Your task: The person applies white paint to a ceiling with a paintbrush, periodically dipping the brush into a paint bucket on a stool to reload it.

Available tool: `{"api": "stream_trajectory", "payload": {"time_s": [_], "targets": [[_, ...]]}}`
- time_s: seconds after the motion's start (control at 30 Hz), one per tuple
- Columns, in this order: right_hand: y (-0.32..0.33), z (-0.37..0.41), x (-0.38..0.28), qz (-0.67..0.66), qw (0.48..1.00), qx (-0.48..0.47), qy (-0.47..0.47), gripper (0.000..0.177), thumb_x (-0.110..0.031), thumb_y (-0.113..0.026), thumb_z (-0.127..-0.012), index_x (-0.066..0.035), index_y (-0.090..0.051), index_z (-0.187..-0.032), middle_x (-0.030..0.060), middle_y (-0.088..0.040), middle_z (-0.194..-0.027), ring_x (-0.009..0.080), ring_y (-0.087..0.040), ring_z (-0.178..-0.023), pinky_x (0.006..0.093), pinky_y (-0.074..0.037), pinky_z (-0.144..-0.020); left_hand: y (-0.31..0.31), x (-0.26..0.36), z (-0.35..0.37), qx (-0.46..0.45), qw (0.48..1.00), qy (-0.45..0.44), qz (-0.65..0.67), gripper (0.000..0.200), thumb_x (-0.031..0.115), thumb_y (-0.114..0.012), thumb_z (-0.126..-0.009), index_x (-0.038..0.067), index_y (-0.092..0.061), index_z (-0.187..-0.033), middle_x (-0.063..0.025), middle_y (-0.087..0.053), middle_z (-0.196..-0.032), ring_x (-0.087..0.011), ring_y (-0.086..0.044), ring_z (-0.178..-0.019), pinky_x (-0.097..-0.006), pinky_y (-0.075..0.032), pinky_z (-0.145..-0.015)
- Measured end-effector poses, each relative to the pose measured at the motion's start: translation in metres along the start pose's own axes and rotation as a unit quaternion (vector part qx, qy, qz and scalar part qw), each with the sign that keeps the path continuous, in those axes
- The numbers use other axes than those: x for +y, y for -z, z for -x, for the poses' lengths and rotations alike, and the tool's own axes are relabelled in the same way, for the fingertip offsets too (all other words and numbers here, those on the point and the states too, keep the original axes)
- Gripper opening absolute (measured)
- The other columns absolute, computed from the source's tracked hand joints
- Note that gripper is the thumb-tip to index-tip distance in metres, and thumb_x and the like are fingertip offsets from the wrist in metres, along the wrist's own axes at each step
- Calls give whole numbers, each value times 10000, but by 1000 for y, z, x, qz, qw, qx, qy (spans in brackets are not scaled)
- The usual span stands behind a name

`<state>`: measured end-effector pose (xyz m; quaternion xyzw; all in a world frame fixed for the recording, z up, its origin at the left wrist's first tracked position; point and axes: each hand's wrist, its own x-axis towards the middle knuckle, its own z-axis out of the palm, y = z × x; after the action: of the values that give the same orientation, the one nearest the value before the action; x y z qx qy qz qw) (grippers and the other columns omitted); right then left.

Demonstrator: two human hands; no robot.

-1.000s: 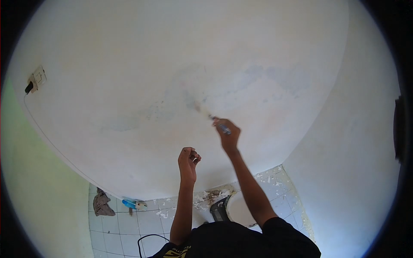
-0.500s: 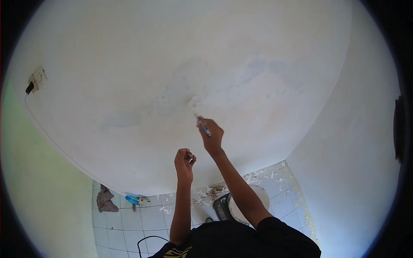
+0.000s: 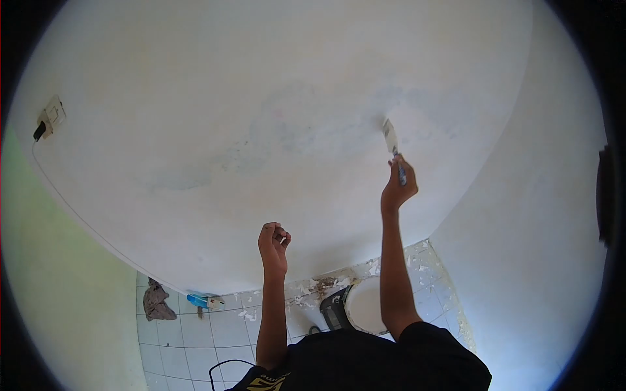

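The right hand [image 3: 400, 184] grips a flat-bladed scraper [image 3: 390, 135] by the patchy wall [image 3: 195, 117]; the left hand [image 3: 274, 247], empty, curls loosely.

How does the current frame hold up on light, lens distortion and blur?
Head view: dark, rounded corners and bowed edges on the wall, as from a very wide lens; soft light without harsh glare; greenish tint at the picture's left, bluish at its lower right; faint shadow beside the scraper; scraper and right hand show little motion blur; thin red line down the left border.
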<state>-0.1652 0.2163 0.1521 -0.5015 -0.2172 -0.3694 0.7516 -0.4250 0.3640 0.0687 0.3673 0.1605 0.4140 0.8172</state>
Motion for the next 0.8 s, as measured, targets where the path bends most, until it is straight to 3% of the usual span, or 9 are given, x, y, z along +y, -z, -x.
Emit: {"api": "stream_trajectory", "payload": {"time_s": [0.07, 0.17, 0.33, 0.43, 0.5, 0.6, 0.63, 0.7, 0.8], "targets": [[-4, 33, 12, 98, 995, -23, 5, 135, 78, -628, -852, 36, -699, -959, 132, -717, -937, 208, -699, -852, 316, -556, -756, 2, 2, -1, 4, 1000, -4, 3, 184, 300, -579, -947, 119, -591, -916, 31, -548, -738, -120, -555, -730, -307, -459, -707], [-35, 96, -2, 64, 985, -156, 18, 95, 79, -659, -823, -1, -661, -875, 101, -681, -845, 232, -699, -911, 319, -539, -800, 1, 1, -3, 6, 1000, -3, -13, 181, 300, -584, -944, 123, -592, -908, 32, -546, -735, -120, -551, -726, -309, -457, -712], [-42, 130, -33, -13, 921, -388, -19, 95, 17, -707, -828, -3, -686, -918, 161, -712, -998, 257, -708, -943, 329, -548, -815, -8, -4, -6, -9, 1000, 5, -4, 179, 299, -579, -948, 124, -584, -908, 26, -548, -743, -127, -552, -726, -309, -454, -718], [-26, 101, -17, -40, 940, -337, -3, 75, 27, -688, -837, 4, -695, -908, 145, -720, -992, 231, -706, -950, 325, -547, -824, -14, 3, -2, -12, 1000, 4, -7, 170, 285, -566, -956, 121, -581, -916, 20, -548, -747, -127, -552, -725, -312, -456, -716], [-10, 63, 9, 6, 961, -277, -18, 116, -25, -675, -869, 5, -699, -978, 125, -724, -1004, 208, -704, -878, 319, -550, -765, -12, 8, -1, -5, 1000, -1, -3, 166, 279, -563, -959, 120, -580, -918, 17, -547, -747, -127, -551, -724, -310, -458, -711], [8, 5, 26, 94, 983, -136, 80, 114, 6, -624, -885, 7, -711, -959, 139, -721, -936, 202, -698, -821, 314, -551, -733, -1, 14, 2, 8, 1000, -17, 0, 164, 274, -559, -963, 117, -579, -921, 15, -545, -747, -126, -550, -721, -306, -461, -702], [10, -6, 17, 103, 989, -89, 65, 114, 5, -616, -890, 23, -706, -957, 144, -723, -933, 198, -702, -820, 314, -553, -728, 3, 15, 1, 12, 1000, -28, 0, 166, 275, -559, -964, 115, -579, -922, 15, -544, -747, -125, -550, -720, -303, -463, -698], [3, -13, 2, 11, 1000, -9, 24, 117, 1, -607, -904, 37, -703, -962, 139, -724, -913, 192, -704, -819, 310, -554, -719, 9, 18, 3, 21, 999, -34, 4, 169, 275, -558, -965, 114, -579, -922, 16, -545, -746, -124, -552, -720, -300, -464, -697], [-17, 14, -5, 30, 999, -16, 12, 114, 16, -608, -900, 39, -703, -958, 130, -720, -899, 191, -703, -820, 305, -554, -718, 14, 16, 3, 29, 999, -36, 5, 172, 278, -558, -965, 114, -580, -921, 20, -548, -747, -124, -557, -723, -300, -466, -699]]}}
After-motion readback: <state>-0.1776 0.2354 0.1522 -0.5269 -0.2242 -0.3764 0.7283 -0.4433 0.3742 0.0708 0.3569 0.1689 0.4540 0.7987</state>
